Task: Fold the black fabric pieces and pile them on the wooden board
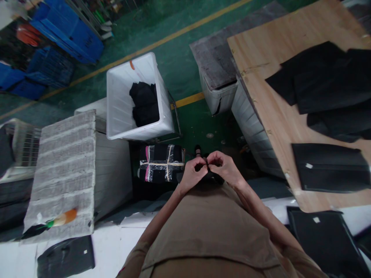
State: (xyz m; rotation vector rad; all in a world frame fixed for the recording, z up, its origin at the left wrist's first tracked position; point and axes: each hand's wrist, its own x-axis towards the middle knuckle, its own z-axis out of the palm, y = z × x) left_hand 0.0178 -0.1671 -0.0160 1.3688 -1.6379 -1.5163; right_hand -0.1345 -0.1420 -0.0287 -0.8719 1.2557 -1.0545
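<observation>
1. Black small piece of unclear material [207, 165]: sits between the fingertips of both hands, in front of the brown cloth garment [203, 227]. Fingers hide most of its outline; cannot tell whether it joins the dark material below.
2. Left hand [193, 172]: thumb and index finger bent into a ring, tips pinched on the piece's left side.
3. Right hand [224, 165]: mirrored pinch on the right side; very narrow gap between the two sets of tips.
4. Handling (estimate): light, judging by the fingertip-only hold. Probably pliable; slipperiness not readable. Breakage seems unlikely; dropping so small a thing is the likelier fault.
5. Best hold (estimate): opposite edges, thumb against index finger, light pressure, middle left free.
6. Surroundings: black oblong bundle bound with clear tape [156, 151] near the left hand; white plastic bin [116, 104] beyond it. At right, pale plywood desk [261, 54] carries a flat black panel [330, 179].
</observation>
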